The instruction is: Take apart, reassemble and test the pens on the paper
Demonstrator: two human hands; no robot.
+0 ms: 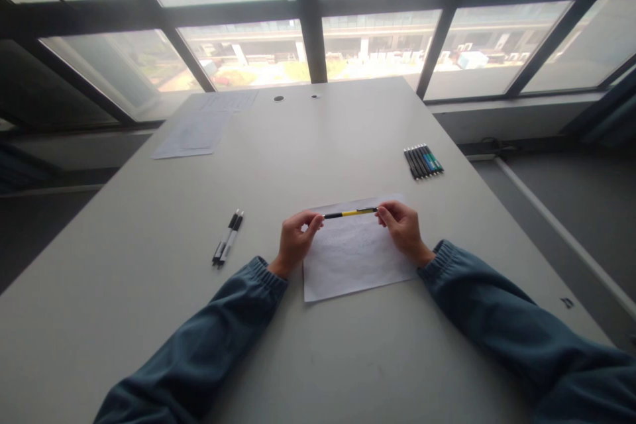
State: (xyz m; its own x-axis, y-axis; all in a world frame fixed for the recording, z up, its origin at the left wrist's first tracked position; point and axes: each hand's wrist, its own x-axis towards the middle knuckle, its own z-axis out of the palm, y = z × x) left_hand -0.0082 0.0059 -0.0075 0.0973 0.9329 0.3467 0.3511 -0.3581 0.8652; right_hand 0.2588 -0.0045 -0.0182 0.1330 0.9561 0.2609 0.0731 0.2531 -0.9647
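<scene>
Centre frame: left hand (294,240) and right hand (405,228) pinching opposite ends of yellow-black pen (350,213), level above paper sheet (352,253) on bench (149,265). Left: two pens (228,238). Right, farther: pen row (423,161). Upper left: papers (196,131).

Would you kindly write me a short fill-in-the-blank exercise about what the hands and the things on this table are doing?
1. Both hands hold a pen whose barrel is black and ____.
2. The pen is held above a sheet of ____ on the table.
3. Left of the left hand lie ____ black-and-white pens side by side.
4. The row of pens lies on the person's ____ side.

Missing words: yellow; paper; two; right
</scene>
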